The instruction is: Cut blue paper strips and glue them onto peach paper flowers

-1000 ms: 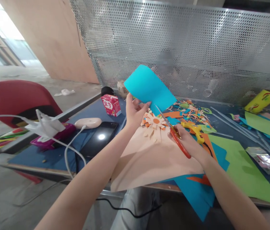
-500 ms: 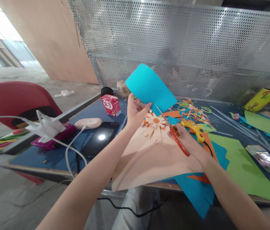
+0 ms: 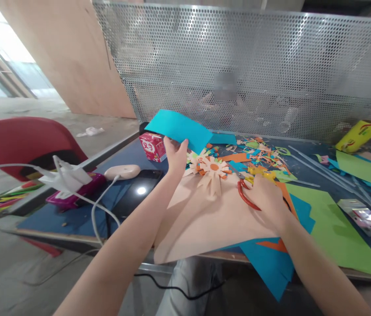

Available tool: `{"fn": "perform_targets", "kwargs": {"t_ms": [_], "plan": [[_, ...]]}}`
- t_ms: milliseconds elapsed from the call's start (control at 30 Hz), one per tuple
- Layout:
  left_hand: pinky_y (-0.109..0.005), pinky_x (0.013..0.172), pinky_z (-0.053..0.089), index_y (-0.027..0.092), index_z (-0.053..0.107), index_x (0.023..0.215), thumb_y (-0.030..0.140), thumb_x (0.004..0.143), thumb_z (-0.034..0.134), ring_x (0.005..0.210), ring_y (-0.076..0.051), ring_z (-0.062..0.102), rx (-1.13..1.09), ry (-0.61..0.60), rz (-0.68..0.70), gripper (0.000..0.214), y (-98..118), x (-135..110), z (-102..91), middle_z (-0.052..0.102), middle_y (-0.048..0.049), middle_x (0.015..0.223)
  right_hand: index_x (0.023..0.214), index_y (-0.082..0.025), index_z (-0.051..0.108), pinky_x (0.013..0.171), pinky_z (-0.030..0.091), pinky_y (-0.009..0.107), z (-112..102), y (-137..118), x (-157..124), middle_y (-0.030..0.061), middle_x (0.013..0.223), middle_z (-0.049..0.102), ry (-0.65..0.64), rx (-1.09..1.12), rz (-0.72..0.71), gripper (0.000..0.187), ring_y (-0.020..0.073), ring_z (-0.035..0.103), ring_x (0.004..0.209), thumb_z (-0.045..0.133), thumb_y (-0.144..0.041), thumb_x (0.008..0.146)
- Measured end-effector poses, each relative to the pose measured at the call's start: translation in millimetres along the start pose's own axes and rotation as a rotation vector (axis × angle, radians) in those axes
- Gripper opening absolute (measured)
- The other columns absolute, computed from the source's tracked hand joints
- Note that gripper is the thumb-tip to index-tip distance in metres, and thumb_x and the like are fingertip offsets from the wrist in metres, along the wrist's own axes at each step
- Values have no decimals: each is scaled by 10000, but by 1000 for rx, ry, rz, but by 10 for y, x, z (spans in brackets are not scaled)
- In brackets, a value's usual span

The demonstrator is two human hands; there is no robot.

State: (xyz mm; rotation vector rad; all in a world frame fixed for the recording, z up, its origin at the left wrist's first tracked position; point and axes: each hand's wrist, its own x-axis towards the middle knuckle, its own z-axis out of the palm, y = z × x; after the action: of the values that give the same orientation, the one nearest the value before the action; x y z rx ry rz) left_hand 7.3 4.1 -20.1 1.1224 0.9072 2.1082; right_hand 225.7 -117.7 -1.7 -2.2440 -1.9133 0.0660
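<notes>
My left hand (image 3: 176, 156) pinches a curved piece of bright blue paper (image 3: 179, 129) by its lower edge, raised above the table beside a pink carton (image 3: 152, 146). My right hand (image 3: 266, 195) is closed around red-handled scissors (image 3: 247, 199), low over a large peach sheet (image 3: 212, 219). Its fingertips are partly hidden, close to a yellow glue gun (image 3: 260, 172). Paper flowers with peach petals and an orange centre (image 3: 214, 167) lie between my hands. Behind them rests another blue paper piece (image 3: 223, 139).
Paper scraps (image 3: 264, 151) pile up at the back. Green sheets (image 3: 340, 228) and clear sticks (image 3: 323, 169) lie to the right. A phone (image 3: 139, 193), a white charger (image 3: 69, 175) with cables and a red chair (image 3: 27, 145) are on the left. Perforated metal (image 3: 271, 66) stands behind.
My left hand moved left and down with the blue paper, now a narrower piece. A separate blue piece now lies at the back. My right hand lowered the scissors away from the paper.
</notes>
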Motion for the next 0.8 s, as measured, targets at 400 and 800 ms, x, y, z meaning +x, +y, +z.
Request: {"fn": "perform_targets", "kwargs": {"t_ms": [400,800], "plan": [[-208,495,478,272,427,1173,265,634,693,581,-104,584,-51,-995,-430,601,162,-406,135,611,2,777,796,-154,580,617,414,353,51,154,39,186,841,636,44,-7,-43,189,292,608,793,475,-308,767],[-413,858,399,188,567,984,438,764,503,977,-251,540,971,-736,141,339,-43,-319,-6,616,-103,975,756,-222,399,673,432,295,127,192,346,30,788,578,340,853,-168,177,170,555,720,517,-349,720]]}}
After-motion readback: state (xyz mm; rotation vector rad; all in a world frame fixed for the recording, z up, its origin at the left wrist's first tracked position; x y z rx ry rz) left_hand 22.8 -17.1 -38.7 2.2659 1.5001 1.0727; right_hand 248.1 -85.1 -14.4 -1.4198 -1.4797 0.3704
